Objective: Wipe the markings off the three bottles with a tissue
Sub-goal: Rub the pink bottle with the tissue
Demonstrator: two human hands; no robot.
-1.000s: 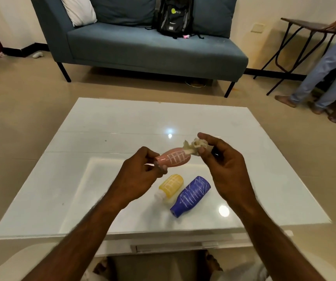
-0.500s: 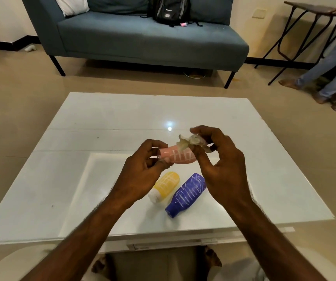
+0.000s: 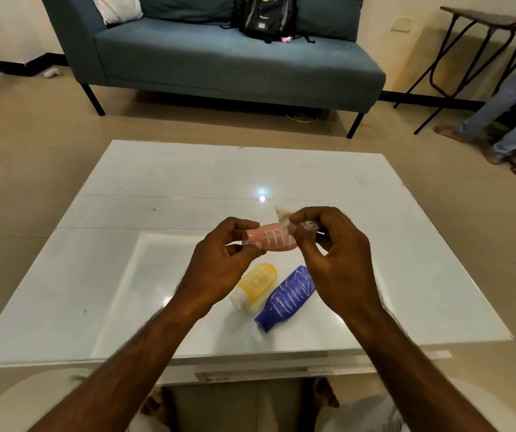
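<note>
The left hand (image 3: 219, 269) pinches a smooth pink bottle (image 3: 270, 241) with white grid lines, held above the shiny white desk (image 3: 126, 275). The right hand (image 3: 337, 263) pinches a crumpled tissue (image 3: 283, 214) against its round end. A yellow bottle (image 3: 256, 285) and blue bottle (image 3: 288, 299) lie below on the desk.

Glossy white table (image 3: 163, 194) on beige floor (image 3: 32, 151). Blue-grey sofa (image 3: 219, 63) against cream wall (image 3: 16, 23), 1 black backpack (image 3: 266, 14) on its seat.
</note>
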